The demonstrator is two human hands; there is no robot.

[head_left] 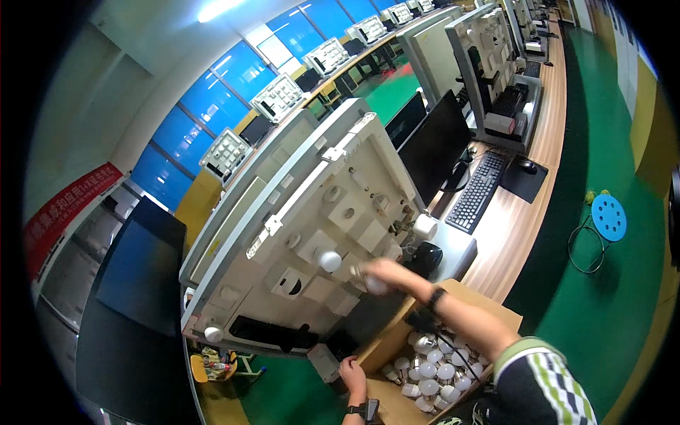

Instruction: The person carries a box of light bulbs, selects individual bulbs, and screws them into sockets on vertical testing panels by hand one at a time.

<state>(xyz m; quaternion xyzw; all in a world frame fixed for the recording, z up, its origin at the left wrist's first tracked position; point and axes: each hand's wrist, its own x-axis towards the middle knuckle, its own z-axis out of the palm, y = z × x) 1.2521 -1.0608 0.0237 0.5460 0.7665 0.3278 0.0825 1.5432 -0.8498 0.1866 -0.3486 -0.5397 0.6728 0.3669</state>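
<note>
My right hand [386,273] is stretched out to the upright pale panel [312,212], its fingers closed round a white light bulb [375,286]; motion blurs the fingers and the bulb. Below that arm, an open cardboard box [397,405] holds many white bulbs [429,387] with screw bases. My left hand [352,374] grips the box's left edge, fingers curled over the cardboard. Mounted on the panel are a round white bulb [327,260], square white plates, small sockets and a dark oblong fitting [273,333]. Another white bulb [425,227] sticks out at its right side.
To the right, a wooden desk [520,244] carries a black keyboard [479,191], a mouse pad [525,183] and a monitor [438,145]. A large dark screen [138,297] stands left. More panels line the desks behind. A blue round-topped stool [608,217] stands on the green floor.
</note>
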